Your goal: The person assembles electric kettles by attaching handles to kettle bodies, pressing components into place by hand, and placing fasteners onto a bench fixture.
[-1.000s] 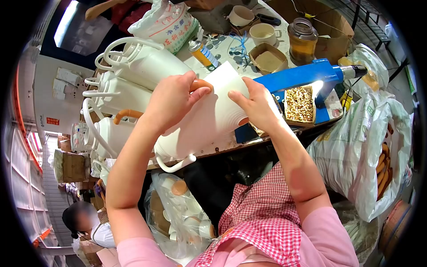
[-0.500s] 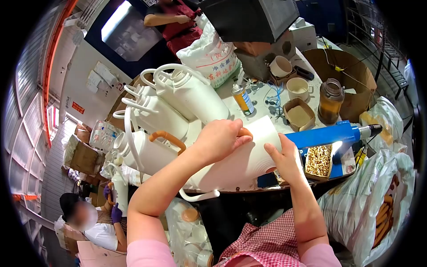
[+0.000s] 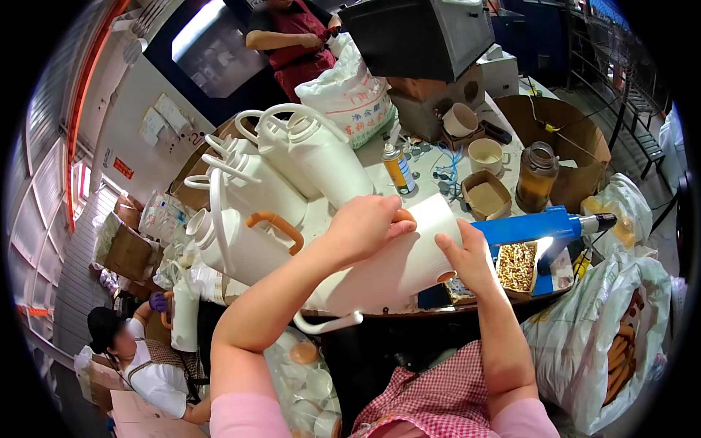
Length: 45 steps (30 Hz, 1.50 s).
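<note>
A white jug (image 3: 365, 281) lies tilted across my front at the table edge, its round base toward the right. My left hand (image 3: 372, 226) is closed over a tan curved handle (image 3: 404, 216) on the jug's upper side; most of the handle is hidden under the fingers. With thumb and fingers, my right hand (image 3: 471, 255) grips the jug near its base. A second tan end (image 3: 445, 277) shows by the ribbed base. Just right of that hand are a blue tool (image 3: 529, 226) with a metal tip and a box of brass-coloured screws (image 3: 517, 266).
Several white jugs (image 3: 328, 157) stand at the left, one with a tan handle (image 3: 281, 226). Behind are a spray can (image 3: 398, 169), a glass jar (image 3: 538, 175) and a white sack (image 3: 350, 98). A bag of tan handles (image 3: 621, 358) sits right. Co-workers (image 3: 150, 358) are left and behind.
My hands keep almost the same hold on the jug. The view has shifted slightly. At the left, the co-worker's body, the gloved hand and that person's jug have changed position.
</note>
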Each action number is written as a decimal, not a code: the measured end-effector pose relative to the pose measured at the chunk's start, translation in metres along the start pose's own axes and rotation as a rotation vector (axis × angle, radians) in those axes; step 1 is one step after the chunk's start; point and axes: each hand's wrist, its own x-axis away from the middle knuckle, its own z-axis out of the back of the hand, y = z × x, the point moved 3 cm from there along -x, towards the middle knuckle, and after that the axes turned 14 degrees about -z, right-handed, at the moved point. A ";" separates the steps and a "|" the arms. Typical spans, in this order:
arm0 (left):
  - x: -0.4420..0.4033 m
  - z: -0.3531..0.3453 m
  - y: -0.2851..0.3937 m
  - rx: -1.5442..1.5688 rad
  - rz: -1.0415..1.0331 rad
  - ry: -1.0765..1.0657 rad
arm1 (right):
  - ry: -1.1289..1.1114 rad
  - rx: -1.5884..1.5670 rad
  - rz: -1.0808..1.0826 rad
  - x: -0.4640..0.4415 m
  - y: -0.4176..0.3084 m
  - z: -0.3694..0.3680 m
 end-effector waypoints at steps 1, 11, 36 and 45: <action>0.007 -0.003 -0.006 0.081 -0.078 0.063 | -0.001 -0.004 0.009 0.000 -0.001 0.000; 0.118 0.026 0.008 0.282 0.195 0.106 | 0.476 0.279 0.468 0.084 0.015 0.002; 0.155 -0.131 0.198 0.865 0.016 0.290 | 1.052 0.785 -1.136 0.538 0.464 0.417; 0.142 -0.125 0.204 0.884 0.099 0.155 | 0.785 0.933 -0.984 0.533 0.264 0.354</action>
